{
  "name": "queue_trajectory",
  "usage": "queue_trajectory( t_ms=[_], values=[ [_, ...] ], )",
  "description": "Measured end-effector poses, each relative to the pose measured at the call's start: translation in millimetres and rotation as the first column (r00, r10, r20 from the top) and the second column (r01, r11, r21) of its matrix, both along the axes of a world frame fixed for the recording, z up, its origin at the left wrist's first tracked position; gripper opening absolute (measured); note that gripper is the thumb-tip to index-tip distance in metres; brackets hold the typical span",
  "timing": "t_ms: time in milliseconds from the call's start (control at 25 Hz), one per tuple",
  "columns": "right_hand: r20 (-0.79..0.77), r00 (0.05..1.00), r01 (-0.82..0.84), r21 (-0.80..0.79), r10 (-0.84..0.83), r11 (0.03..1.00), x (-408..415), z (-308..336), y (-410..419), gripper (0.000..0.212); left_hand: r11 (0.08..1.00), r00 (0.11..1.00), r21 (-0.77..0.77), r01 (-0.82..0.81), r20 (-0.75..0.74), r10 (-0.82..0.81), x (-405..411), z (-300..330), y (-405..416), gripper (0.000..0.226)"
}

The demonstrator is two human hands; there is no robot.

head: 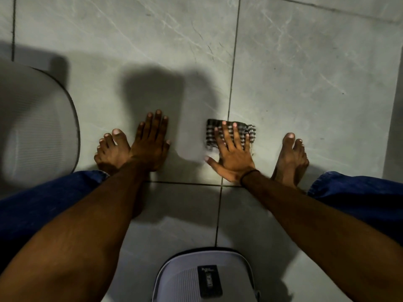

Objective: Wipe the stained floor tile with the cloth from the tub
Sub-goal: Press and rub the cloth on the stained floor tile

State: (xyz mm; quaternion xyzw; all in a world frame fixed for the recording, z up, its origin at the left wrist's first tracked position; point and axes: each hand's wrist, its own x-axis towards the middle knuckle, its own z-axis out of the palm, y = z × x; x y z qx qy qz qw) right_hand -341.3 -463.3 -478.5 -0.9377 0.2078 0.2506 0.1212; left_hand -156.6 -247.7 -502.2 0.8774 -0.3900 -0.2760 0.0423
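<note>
Closest to the camera was a pale ribbed tub (205, 277) on the floor between the person's legs, so my guess is that was the one the cloth came from. A second, bigger tub (37, 127) sat off to the left, too blurry to tell what was in it.

Further out, both arms reached down to the tiles. The left hand (150, 147) was flat on the floor with fingers spread, gripping nothing, just propping the body up, right beside the left foot (111, 151). The right hand (234, 153) was also open and flat, pressing down on the checked cloth (231, 132), not clutching it. The cloth lay folded right over the grout line (229, 101), between the hands and the right foot (291, 158).

What I'd worry about: with an open palm only pinning it, the cloth could bunch up or slide out from under the fingers on a hard push. If the tile was wet, the propping hand or bare feet could slip too. I honestly couldn't spot a clear stain in that dim light, so missing the spot seemed possible. Beyond the cloth it was just veined grey tile.
</note>
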Motion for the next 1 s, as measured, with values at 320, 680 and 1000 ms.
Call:
queue_trajectory(
  t_ms=[320, 680, 1000],
  values=[
    [0.085, 0.900, -0.433, 0.051, 0.428, 0.900, -70.5, 7.9, -26.4, 0.082, 1.000, 1.000, 0.018, 0.001, 0.003, -0.001, -0.4, 1.1, -1.3, 0.073],
    [0.052, 0.996, -0.077, 0.055, 0.074, 0.995, 30.2, 6.0, 15.3, 0.088, 1.000, 1.000, 0.000, 0.007, 0.017, -0.007, 0.7, -2.0, 0.4, 0.074],
    [0.071, 0.996, -0.056, 0.032, 0.054, 0.998, -2.3, 13.1, -13.4, 0.067, 1.000, 1.000, 0.029, -0.007, -0.007, 0.008, 0.2, -0.6, -1.5, 0.074]
  ],
)
